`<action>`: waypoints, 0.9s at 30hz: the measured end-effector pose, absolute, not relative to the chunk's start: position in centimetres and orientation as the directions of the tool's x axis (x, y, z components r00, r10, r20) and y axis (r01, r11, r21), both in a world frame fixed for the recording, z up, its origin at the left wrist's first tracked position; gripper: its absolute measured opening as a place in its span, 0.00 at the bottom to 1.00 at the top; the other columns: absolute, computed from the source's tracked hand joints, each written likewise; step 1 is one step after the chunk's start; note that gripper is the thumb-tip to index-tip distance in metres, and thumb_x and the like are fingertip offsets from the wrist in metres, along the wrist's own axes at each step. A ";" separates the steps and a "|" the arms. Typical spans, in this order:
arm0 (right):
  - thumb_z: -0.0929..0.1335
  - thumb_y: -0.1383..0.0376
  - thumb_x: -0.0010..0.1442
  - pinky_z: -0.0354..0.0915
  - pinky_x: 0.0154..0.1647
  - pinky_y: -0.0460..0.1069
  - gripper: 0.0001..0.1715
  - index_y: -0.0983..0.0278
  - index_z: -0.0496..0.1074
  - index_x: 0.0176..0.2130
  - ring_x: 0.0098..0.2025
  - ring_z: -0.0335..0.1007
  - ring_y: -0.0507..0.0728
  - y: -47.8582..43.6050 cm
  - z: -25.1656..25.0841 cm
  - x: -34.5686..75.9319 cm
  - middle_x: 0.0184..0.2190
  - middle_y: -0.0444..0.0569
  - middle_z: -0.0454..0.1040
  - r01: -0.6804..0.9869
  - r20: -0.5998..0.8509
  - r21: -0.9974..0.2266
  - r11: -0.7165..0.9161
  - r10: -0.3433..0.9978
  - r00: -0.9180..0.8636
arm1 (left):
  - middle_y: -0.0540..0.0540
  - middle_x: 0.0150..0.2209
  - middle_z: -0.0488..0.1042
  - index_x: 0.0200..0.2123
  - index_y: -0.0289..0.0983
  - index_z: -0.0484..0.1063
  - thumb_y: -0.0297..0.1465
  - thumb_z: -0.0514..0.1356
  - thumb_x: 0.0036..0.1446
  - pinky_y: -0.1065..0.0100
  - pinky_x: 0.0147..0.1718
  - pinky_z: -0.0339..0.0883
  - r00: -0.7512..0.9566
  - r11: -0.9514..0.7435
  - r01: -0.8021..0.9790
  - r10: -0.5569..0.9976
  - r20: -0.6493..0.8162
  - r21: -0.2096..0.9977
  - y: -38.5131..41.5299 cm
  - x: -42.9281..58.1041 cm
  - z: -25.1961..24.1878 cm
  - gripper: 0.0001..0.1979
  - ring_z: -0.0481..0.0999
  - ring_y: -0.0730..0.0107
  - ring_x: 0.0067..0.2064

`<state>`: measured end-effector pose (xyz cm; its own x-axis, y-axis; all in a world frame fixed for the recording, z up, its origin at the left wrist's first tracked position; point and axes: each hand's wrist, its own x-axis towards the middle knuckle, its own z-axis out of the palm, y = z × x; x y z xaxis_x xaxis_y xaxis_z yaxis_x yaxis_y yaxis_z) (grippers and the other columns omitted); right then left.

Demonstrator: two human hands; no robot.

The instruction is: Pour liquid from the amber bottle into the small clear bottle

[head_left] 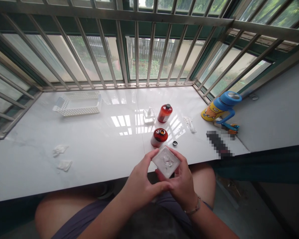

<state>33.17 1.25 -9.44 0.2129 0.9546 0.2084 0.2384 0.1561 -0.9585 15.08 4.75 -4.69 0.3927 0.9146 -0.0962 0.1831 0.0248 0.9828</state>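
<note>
Left hand [141, 178] and right hand [183, 182] pinch a clear square block [166, 162] by the counter [102, 156]'s front edge: likely rigid, slippery, safest by its sides!

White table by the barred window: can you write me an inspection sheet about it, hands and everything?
Surface: glossy white tabletop with bright window reflections.
Job's things: clear square container, held; uncapped red-brown bottle; capped red-brown bottle behind it; clear glass bottle; black ring-like cap.
Clutter: crumpled white tissues at left, white perforated basket, blue-lidded yellow drink bottle; pixelated dark patch, cannot tell what.
Hands: left hand and right hand both hold the clear square container.
Cables: nothing seen.
Surroundings: barred windows, greenery outside, white wall at right.
</note>
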 end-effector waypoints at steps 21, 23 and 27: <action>0.82 0.55 0.56 0.79 0.60 0.62 0.49 0.61 0.66 0.69 0.61 0.80 0.69 2.4 -10.2 38.0 0.65 0.63 0.75 0.244 0.168 -0.968 0.061 0.878 0.448 | 0.39 0.66 0.74 0.68 0.43 0.69 0.37 0.81 0.47 0.46 0.71 0.64 0.555 -0.226 0.213 0.829 0.073 0.951 19.3 16.7 -11.5 0.46 0.73 0.44 0.69; 0.82 0.55 0.56 0.79 0.60 0.62 0.50 0.61 0.66 0.69 0.60 0.80 0.69 2.4 -10.4 38.2 0.65 0.63 0.75 0.243 0.165 -0.968 0.063 0.888 0.429 | 0.39 0.63 0.75 0.64 0.42 0.72 0.39 0.82 0.45 0.47 0.68 0.66 0.514 -0.282 0.257 0.850 0.116 0.924 18.0 15.9 -11.5 0.43 0.74 0.45 0.66; 0.82 0.55 0.55 0.80 0.58 0.61 0.50 0.60 0.67 0.69 0.59 0.81 0.69 2.5 -10.7 38.0 0.64 0.62 0.76 0.251 0.162 -0.966 0.059 0.896 0.413 | 0.39 0.64 0.74 0.58 0.42 0.70 0.38 0.80 0.48 0.50 0.63 0.72 0.420 -0.213 0.277 0.904 0.081 0.937 14.2 13.5 -11.1 0.36 0.77 0.49 0.63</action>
